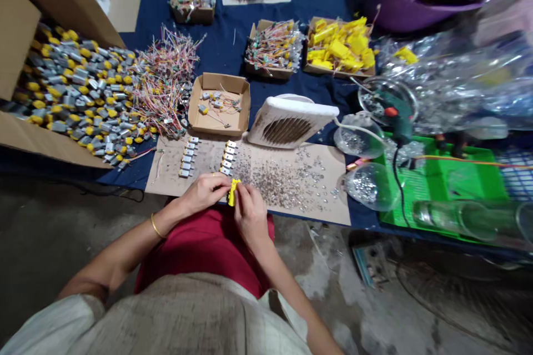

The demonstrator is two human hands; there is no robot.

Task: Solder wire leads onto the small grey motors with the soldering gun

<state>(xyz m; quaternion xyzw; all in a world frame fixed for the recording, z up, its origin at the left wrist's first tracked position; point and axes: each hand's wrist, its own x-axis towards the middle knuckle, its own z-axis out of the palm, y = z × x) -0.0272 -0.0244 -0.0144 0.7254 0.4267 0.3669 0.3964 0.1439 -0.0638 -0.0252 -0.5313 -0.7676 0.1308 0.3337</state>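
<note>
A small yellow plastic housing (pixel 232 193) is pinched between my two hands at the front edge of the cardboard sheet (pixel 337 194). My left hand (pixel 205 193) grips its left side with thumb and fingertips. On its right side, my right hand (pixel 251 212) has its fingers closed against it. Just beyond my hands stands a short row of small silver motors (pixel 229 158), and a second row of motors (pixel 187 158) lies farther left. Tiny metal parts (pixel 283 180) are scattered over the cardboard to the right. My fingers hide part of the housing.
A white vented fan (pixel 293 122) stands behind the cardboard, beside a shallow box (pixel 195 113) of wired motors. A large carton (pixel 54 141) spills motors at left. Yellow housings (pixel 341 41) fill a box behind. A green screwdriver (pixel 400 127) and green tray (pixel 391 216) are at right.
</note>
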